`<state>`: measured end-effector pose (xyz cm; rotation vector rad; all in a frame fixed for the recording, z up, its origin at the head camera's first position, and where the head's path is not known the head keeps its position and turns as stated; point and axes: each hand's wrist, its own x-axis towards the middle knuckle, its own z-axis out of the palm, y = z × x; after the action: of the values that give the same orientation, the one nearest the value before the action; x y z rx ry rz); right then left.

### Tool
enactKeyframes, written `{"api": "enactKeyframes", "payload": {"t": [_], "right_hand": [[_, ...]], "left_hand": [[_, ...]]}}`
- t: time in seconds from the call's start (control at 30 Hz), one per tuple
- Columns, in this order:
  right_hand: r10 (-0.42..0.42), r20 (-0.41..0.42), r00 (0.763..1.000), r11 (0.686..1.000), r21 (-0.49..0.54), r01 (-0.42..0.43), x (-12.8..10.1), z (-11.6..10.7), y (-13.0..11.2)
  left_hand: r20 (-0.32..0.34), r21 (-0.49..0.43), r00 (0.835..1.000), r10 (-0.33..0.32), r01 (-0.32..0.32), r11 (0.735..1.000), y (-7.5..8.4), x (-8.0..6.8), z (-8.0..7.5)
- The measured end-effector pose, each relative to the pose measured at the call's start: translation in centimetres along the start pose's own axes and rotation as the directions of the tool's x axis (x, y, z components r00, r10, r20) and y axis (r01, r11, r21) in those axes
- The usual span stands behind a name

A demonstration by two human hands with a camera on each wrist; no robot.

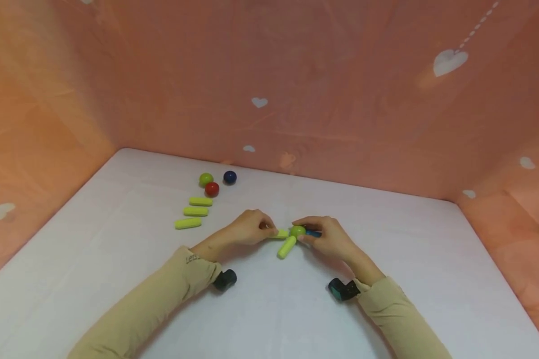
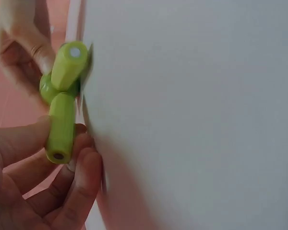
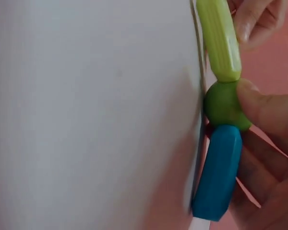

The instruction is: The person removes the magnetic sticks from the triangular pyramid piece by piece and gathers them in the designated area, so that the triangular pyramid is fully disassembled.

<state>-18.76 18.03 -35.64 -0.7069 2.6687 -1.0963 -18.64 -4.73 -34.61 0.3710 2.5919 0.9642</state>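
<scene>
Your left hand [image 1: 248,228] pinches a yellow-green stick [image 1: 279,234] at its outer end, and your right hand [image 1: 325,235] grips the green ball [image 1: 298,231] that the stick meets, near the middle of the white table [image 1: 117,259]. From the head view a second yellow-green stick [image 1: 286,247] points from the ball toward you, and only a sliver of a blue stick [image 1: 313,233] peeks out under your right fingers.

The right wrist view shows that blue stick [image 3: 217,173] in full, lying in your curled fingers and touching the ball [image 3: 224,106] opposite the yellow-green one [image 3: 220,39]. The left wrist view shows the open hole in the end of the stick [image 2: 61,128] you pinch.

Only the head view shows the spares: three loose sticks [image 1: 195,211] and a green ball [image 1: 205,179], red ball [image 1: 212,189] and dark blue ball [image 1: 229,177], well off to your left.
</scene>
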Motion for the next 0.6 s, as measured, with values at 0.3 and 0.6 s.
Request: {"api": "enactKeyframes", "payload": {"t": [0.3,0.6], "right_hand": [[0.011,0.014,1.000,1.000,0.027,-0.012,-0.1,-0.2,0.1],[0.003,0.022,1.000,0.997,0.079,-0.004,-0.2,-0.2,0.6]], "left_hand": [[-0.080,-0.027,0.996,0.033,-0.035,0.999,-3.2,-1.9,-1.9],[-0.092,-0.046,0.988,0.121,-0.125,0.991,-4.8,-3.5,-3.3]]}}
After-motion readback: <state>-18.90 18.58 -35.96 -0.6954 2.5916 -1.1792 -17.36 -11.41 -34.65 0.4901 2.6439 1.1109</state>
